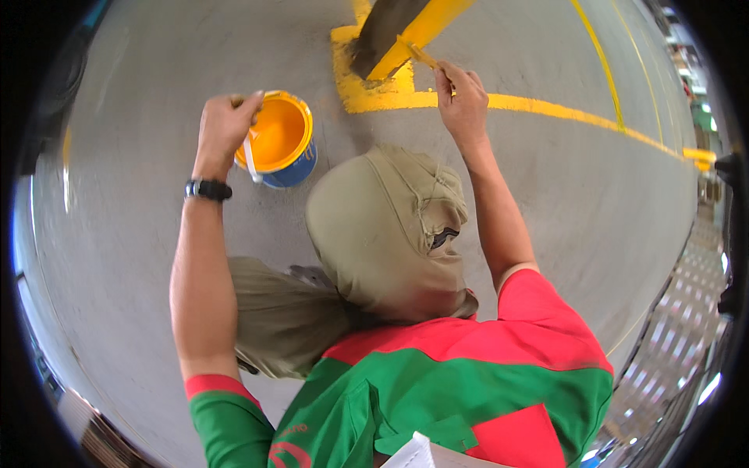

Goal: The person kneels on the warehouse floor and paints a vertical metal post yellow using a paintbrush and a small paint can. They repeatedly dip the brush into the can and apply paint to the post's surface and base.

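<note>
My left hand (pixel 226 129) is closed around the handle (pixel 251 159) of a blue paint bucket (pixel 293 168). Yellow paint coats the bucket's inside and rim. Out to the right, my right hand (pixel 466 101) grips a paintbrush (pixel 420 53) smeared with yellow. The brush's tip meets the yellow side of a post (pixel 394 39) that leans into view at the top; another side of that post is dark. Around its foot, the floor carries a yellow painted patch (pixel 343 82).
The grey floor (pixel 156 70) spreads around me. A yellow line (pixel 546 110) runs right from the post and crosses a thinner one (pixel 602 62). My bent knee (pixel 382 226) in khaki trousers rises between my arms. Metal structures (pixel 663 351) stand along the right rim.
</note>
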Available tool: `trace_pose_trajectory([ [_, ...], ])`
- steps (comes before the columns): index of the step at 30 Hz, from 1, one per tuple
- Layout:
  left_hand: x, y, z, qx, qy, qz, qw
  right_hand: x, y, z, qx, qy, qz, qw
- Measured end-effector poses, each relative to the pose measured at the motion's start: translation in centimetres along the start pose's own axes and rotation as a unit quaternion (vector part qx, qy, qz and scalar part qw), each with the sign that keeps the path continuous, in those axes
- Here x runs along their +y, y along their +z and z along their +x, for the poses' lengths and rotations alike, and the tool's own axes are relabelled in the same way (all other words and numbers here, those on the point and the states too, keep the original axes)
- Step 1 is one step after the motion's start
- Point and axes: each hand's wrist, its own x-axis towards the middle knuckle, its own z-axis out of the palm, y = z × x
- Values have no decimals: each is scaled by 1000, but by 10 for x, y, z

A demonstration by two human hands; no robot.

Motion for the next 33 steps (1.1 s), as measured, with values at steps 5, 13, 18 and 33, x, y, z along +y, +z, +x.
trace_pose_trajectory([
  [5, -15, 3, 0, -37, -3, 30, 999, -5, 54, -10, -129, -34, 9, 991],
  [13, -37, 20, 8, -31, -39, 13, 999, -2, 80, 5, -160, -50, -15, 986],
  [18, -48, 18, 12, -29, -33, 16, 999, -1, 119, 23, -201, -31, -70, 977],
  [33, -44, 12, 6, -6, -62, 9, 998, 10, 158, 30, -250, -76, -39, 965],
])
